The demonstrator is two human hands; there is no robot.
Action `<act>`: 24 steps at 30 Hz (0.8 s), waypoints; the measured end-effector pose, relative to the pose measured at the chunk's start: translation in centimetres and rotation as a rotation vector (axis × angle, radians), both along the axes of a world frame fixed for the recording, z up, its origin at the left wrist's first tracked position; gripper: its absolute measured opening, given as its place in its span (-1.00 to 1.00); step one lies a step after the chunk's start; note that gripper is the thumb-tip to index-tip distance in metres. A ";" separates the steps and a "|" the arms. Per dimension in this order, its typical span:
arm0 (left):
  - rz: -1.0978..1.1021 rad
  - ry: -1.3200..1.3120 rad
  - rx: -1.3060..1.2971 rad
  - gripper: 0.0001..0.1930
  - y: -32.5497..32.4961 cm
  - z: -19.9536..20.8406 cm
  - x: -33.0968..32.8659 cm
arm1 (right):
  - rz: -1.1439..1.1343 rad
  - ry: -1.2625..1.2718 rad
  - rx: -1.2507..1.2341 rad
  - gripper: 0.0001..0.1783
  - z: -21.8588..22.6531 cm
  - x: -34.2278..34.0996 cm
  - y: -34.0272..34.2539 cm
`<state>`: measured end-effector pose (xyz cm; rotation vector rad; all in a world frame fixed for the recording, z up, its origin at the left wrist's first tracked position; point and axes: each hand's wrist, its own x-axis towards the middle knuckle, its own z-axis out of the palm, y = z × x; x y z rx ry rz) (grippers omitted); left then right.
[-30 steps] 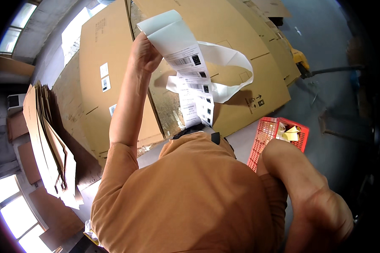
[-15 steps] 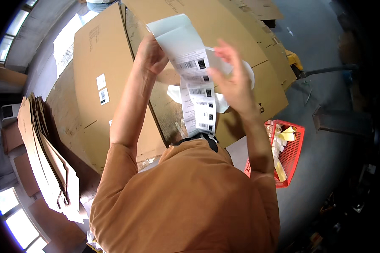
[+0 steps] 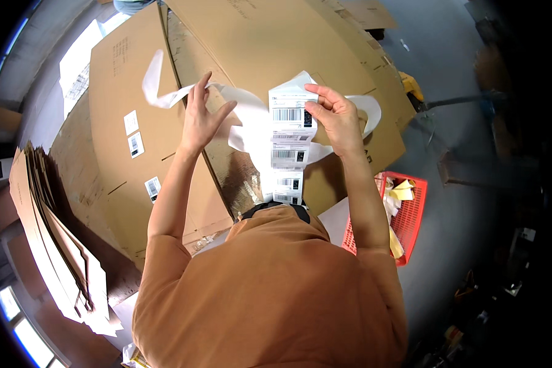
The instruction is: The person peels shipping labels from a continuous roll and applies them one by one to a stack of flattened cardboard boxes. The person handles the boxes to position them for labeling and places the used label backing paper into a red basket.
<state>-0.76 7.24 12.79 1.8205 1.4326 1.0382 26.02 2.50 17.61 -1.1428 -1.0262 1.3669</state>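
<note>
My right hand (image 3: 337, 122) pinches the upper edge of a folded strip of white barcode labels (image 3: 287, 156), which hangs down toward my waist. My left hand (image 3: 199, 119) is raised to the left of it, thumb and fingers spread. A long white paper strip (image 3: 245, 104) trails behind both hands; its loose left end curls in the air past my left fingertips. Beneath them lies a flat brown cardboard sheet (image 3: 276, 37). On the left cardboard panel (image 3: 113, 80) are a few white labels (image 3: 135, 145), some with barcodes.
At my right stands a red plastic basket (image 3: 418, 214) with crumpled white and yellow paper. A stack of flattened cardboard (image 3: 40, 221) leans at the left. Something yellow (image 3: 412, 88) sits beyond the cardboard's right edge, next to a dark bar.
My left hand has let go of the paper and moved left and down with its fingers spread. My right hand has closed on the label strip's top. A loose white strip has swung out left.
</note>
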 end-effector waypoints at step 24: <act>-0.222 0.162 0.064 -0.65 -3.9 -0.7 1.3 | -0.179 -0.391 0.243 -0.88 -2.0 2.9 -5.7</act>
